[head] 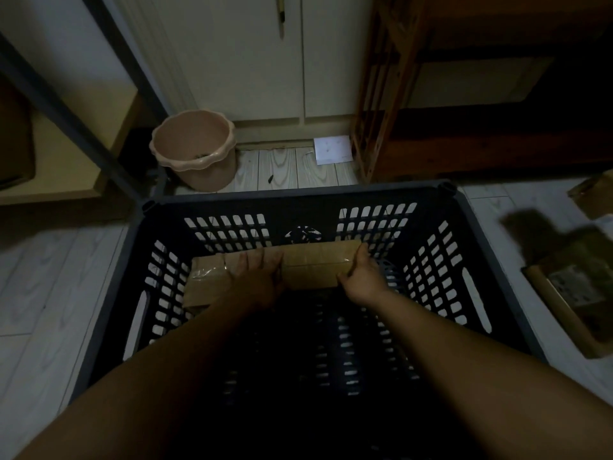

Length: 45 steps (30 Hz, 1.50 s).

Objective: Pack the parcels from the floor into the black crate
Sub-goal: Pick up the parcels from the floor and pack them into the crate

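Note:
A black slotted crate (pixel 298 197) fills the middle of the head view. Two brown cardboard parcels lie side by side on its floor against the far wall: one on the left (pixel 207 283), taped with clear tape, and one on the right (pixel 315 265). My left hand (pixel 257 275) lies flat with straight fingers across the seam between the two parcels. My right hand (pixel 361 277) grips the right end of the right parcel, thumb on top. On the floor to the right of the crate lie another parcel (pixel 574 297) and one farther back (pixel 593 194).
A pink plastic bucket (pixel 195 151) stands beyond the crate's far left corner. A white envelope (pixel 333 149) leans by a cupboard. A wooden rack (pixel 374 104) stands at the back right, a metal-framed shelf (pixel 66 121) at the left.

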### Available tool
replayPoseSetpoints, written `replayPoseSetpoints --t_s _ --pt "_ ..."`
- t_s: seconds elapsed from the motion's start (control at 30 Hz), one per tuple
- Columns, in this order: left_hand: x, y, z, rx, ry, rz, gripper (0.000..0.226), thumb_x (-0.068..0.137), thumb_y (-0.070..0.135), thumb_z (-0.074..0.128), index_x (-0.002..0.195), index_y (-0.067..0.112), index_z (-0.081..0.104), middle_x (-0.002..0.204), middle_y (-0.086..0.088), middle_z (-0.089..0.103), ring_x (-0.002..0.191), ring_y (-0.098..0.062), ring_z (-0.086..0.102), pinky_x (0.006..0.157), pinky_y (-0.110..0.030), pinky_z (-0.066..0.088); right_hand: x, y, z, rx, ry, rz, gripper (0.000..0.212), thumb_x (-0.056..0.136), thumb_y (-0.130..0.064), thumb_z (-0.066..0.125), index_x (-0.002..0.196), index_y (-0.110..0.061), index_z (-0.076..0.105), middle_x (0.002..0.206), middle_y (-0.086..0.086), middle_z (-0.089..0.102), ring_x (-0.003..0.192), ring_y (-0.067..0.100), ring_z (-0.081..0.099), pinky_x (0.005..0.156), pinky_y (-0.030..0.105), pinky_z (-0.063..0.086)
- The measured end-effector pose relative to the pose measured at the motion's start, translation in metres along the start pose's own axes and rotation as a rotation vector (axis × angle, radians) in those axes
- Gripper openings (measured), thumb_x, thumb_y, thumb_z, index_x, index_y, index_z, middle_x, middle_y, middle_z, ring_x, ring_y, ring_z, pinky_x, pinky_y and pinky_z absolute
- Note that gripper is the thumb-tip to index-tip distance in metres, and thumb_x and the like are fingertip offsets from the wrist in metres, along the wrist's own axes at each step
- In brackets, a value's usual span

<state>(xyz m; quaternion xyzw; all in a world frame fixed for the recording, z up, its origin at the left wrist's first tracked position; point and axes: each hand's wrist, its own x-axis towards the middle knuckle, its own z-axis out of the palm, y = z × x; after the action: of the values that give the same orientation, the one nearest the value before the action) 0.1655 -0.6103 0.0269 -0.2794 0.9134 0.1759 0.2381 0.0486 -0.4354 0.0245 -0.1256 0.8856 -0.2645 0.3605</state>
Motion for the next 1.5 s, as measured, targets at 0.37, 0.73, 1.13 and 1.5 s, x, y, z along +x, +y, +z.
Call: replayPoseSetpoints --t_s 0.37,0.73,1.13,1.5 --pt "-0.114 -0.006 -0.132 0.036 -0.233 -0.06 0.087 0.078 0.071 0.028 0.151 0.029 0.004 0.16 -0.006 0.0 0.145 -0.035 -0.004 0.116 -0.057 0.01 -0.148 -0.092 -0.116 -0.029 -0.137 0.012 0.071 0.093 -0.042 0.053 0.151 -0.017 0.02 0.156 0.016 0.019 0.139 0.031 0.029 0.115 0.035 0.026" --pt "-0.353 0.087 -0.374 -0.042 -0.125 -0.136 0.074 0.089 0.059 0.042 0.15 0.03 0.012 0.158 -0.011 0.01 0.143 -0.038 0.008 0.113 -0.057 0.019 -0.356 -0.215 -0.316 0.005 -0.174 0.007 0.042 0.093 -0.042 0.052 0.119 -0.009 0.053 0.124 0.014 0.056 0.105 0.025 0.056 0.084 0.03 0.047" --pt "-0.511 0.202 -0.445 -0.11 0.008 0.19 0.077 0.092 0.053 0.046 0.152 0.025 0.006 0.159 -0.01 -0.004 0.146 -0.031 -0.003 0.119 -0.044 0.006 -0.569 -0.174 -0.426 -0.044 0.129 0.036 0.065 0.093 -0.047 0.051 0.147 -0.015 0.033 0.15 0.008 0.039 0.13 0.026 0.045 0.107 0.041 0.039" --pt "-0.597 0.351 -0.444 -0.114 -0.016 0.415 0.076 0.091 0.054 0.047 0.151 0.032 0.007 0.16 -0.004 -0.003 0.147 -0.03 0.004 0.119 -0.046 0.013 -0.724 -0.065 -0.503 -0.015 0.336 0.169 0.06 0.097 -0.038 0.049 0.148 -0.013 0.029 0.14 0.011 0.048 0.112 0.025 0.054 0.096 0.034 0.043"
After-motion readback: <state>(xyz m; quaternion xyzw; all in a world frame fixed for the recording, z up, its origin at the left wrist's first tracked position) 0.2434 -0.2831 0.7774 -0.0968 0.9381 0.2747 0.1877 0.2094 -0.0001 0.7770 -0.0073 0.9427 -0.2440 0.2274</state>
